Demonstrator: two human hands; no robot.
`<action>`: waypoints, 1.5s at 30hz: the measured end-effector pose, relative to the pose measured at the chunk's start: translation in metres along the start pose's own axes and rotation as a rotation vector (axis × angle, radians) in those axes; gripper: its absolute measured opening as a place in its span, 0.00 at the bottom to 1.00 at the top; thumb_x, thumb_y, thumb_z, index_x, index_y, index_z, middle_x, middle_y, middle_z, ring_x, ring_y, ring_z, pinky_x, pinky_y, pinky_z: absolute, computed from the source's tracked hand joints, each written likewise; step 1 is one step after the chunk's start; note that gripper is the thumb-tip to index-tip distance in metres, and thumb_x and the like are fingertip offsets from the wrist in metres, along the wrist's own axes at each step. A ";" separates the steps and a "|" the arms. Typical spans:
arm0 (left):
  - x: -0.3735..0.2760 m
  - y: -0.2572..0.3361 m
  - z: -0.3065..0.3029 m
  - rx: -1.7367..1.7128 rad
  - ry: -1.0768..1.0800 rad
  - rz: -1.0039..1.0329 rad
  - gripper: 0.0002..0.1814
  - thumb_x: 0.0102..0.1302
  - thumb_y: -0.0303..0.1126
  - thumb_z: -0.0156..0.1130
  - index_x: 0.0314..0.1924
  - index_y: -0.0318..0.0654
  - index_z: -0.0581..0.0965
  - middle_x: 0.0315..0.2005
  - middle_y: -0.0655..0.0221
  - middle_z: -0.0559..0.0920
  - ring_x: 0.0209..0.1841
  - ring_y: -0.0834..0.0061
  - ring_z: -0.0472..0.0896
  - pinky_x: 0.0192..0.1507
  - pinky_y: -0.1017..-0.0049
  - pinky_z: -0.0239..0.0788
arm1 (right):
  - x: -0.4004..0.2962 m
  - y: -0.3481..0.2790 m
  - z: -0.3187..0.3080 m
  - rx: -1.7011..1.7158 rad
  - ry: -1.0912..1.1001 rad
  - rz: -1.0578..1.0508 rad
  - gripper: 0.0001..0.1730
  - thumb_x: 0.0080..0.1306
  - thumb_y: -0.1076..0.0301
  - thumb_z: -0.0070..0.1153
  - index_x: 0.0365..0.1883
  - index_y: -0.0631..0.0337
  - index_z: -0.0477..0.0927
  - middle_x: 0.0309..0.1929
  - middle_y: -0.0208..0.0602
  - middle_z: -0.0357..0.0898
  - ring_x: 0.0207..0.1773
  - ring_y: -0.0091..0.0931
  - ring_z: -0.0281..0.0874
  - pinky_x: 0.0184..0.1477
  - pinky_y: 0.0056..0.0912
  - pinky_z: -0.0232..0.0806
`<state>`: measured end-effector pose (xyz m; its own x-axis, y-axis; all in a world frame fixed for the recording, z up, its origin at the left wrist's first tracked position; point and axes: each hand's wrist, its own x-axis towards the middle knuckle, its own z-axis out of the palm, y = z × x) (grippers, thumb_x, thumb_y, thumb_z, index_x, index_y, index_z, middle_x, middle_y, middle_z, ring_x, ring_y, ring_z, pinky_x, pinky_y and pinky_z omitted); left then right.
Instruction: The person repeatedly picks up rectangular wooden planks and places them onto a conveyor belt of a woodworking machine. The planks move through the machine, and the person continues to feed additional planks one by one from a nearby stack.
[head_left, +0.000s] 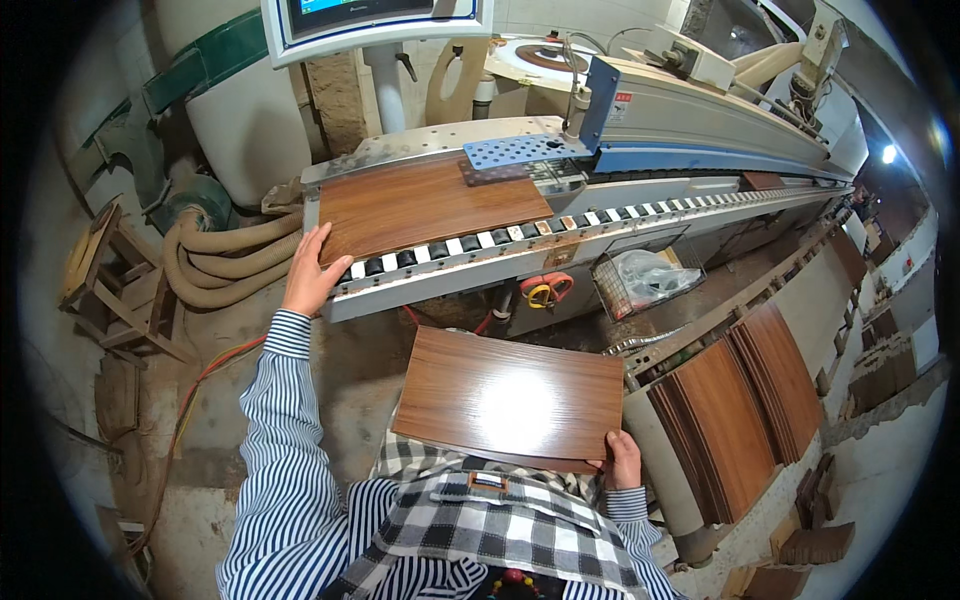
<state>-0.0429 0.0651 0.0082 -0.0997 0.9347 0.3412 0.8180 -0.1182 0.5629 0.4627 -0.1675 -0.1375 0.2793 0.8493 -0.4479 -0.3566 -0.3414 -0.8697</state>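
Note:
A brown wood-grain panel (427, 202) lies on the infeed end of an edge-banding machine, its right part under a perforated blue plate (517, 151). My left hand (306, 271) rests against the panel's near left corner, fingers spread and thumb at the roller track (480, 240). A second wood-grain panel (450, 382), bright with reflected light, is in front of my body. My right hand (621, 457) grips it at its near right corner, thumb on top. Its near edge lies against the checked apron (495, 517); a further layer shows beneath that edge.
Stacked brown panels (720, 427) stand on a roller conveyor at the right. A wire basket (649, 277) with plastic film and orange-handled scissors (546, 289) hang on the machine's side. Ribbed hoses (225, 255) and a wooden stool (124, 285) are at the left.

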 end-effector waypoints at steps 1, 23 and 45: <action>0.000 0.000 0.000 -0.003 -0.003 0.000 0.38 0.60 0.46 0.64 0.67 0.38 0.63 0.66 0.49 0.61 0.71 0.54 0.56 0.70 0.63 0.49 | 0.000 -0.001 0.001 0.005 -0.002 -0.001 0.14 0.71 0.61 0.49 0.47 0.62 0.73 0.38 0.34 0.78 0.35 0.24 0.79 0.31 0.28 0.78; 0.021 0.054 0.026 0.271 -0.088 -0.035 0.44 0.56 0.56 0.63 0.68 0.45 0.62 0.65 0.57 0.66 0.71 0.54 0.55 0.70 0.47 0.31 | -0.003 -0.006 0.002 0.022 -0.023 0.004 0.15 0.71 0.63 0.48 0.49 0.64 0.72 0.40 0.38 0.77 0.36 0.26 0.80 0.35 0.31 0.80; 0.000 0.075 0.070 -0.520 0.043 0.244 0.25 0.66 0.31 0.56 0.63 0.38 0.68 0.57 0.60 0.76 0.60 0.63 0.74 0.61 0.68 0.63 | -0.021 -0.013 -0.020 0.405 -0.243 -0.200 0.33 0.68 0.62 0.51 0.67 0.66 0.57 0.55 0.46 0.74 0.44 0.34 0.82 0.38 0.34 0.81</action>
<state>0.0581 0.0795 -0.0022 0.0248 0.8464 0.5319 0.4350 -0.4882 0.7566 0.4795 -0.1890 -0.1211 0.1791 0.9676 -0.1777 -0.6479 -0.0199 -0.7615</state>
